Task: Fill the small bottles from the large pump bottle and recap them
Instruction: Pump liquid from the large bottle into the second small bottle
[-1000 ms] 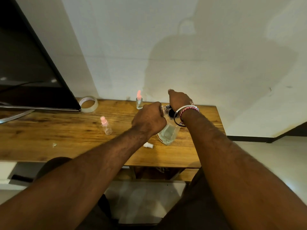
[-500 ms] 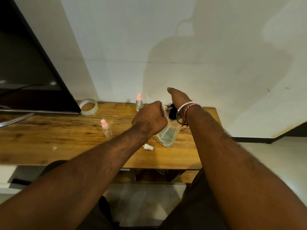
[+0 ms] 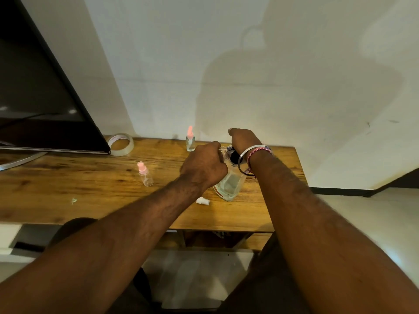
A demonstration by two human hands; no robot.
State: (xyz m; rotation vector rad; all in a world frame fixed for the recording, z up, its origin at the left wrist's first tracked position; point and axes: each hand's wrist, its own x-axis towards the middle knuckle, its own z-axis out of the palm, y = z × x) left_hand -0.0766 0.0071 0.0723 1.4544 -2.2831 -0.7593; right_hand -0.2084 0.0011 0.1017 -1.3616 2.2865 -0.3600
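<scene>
Hands at the pump bottle

Tape roll (image 3: 120,144) lies far left on the table (image 3: 68,189); two pink-capped small bottles (image 3: 145,174) (image 3: 190,141) stand upright. Left hand (image 3: 203,166), fingers curled, grips something clear against the pump bottle (image 3: 229,185). Right hand (image 3: 243,138) arches over the pump; its grip is hidden. White cap (image 3: 202,201) lies nearby.

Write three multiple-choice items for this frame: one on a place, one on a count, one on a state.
1. Where does the tape roll lie?
A. beside the screen's corner
B. on the floor
C. on the large bottle

2. How many pink-capped small bottles stand on the table?
A. none
B. two
C. five

3. What is the left hand doing?
A. resting flat
B. hanging below the table
C. gripping a small clear bottle at the pump

Key: 1 A, it lies against the screen's edge; 2 B, one near, one by the wall; 3 C, fingers curl round it.
</scene>
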